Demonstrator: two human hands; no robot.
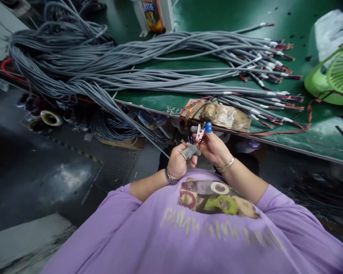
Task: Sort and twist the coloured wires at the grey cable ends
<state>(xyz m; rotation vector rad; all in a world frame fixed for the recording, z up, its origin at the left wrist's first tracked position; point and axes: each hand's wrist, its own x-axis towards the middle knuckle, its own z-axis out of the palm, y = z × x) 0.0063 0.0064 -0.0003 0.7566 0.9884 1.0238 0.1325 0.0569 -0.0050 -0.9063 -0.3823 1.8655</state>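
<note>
My left hand [177, 163], with a grey cover on its thumb, is closed on the stripped end of a grey cable, whose thin reddish wires [198, 144] fan out above the thumb. Close beside it, my right hand [214, 148] has its fingers bent together at those wires. One of its fingertips wears a blue cover [208, 127]. A pale pink clip [200, 133] shows by the right fingers, at the bench edge; whether they grip it is unclear. Just beyond the hands, a worn wooden block [228, 117] sits on the bench edge.
Long grey cables [148, 53] lie bundled across the green bench [217, 15], their bare wire ends to the right. A green fan [331, 76] and a clear plastic bag [333, 36] stand at right. Coiled cables [114, 129] lie below the bench.
</note>
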